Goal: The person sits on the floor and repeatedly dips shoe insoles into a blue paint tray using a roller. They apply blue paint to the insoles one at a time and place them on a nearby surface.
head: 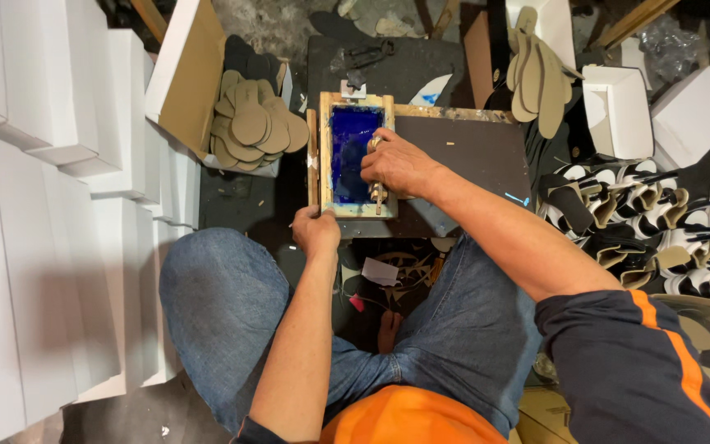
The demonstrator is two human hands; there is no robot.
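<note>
While the dark work board [470,152] lies straight ahead of the seated person's knees, the wooden screen-printing frame [353,156] sits at its left edge, long axis running away from the body, blue mesh facing up. Stacks of white boxes [51,205] wall in the far left; tan insoles [252,123] fan out just beyond the board's left side, and finished black-and-white sandals [659,222] crowd the right. Now the hands: the left hand [315,230] clamps the frame's near left corner, fingers curled over the wood. The right hand [396,164] is closed around the squeegee [378,193] over the frame's right rail, beside the blue mesh. Both hands are on the frame, with the right further from the body.
</note>
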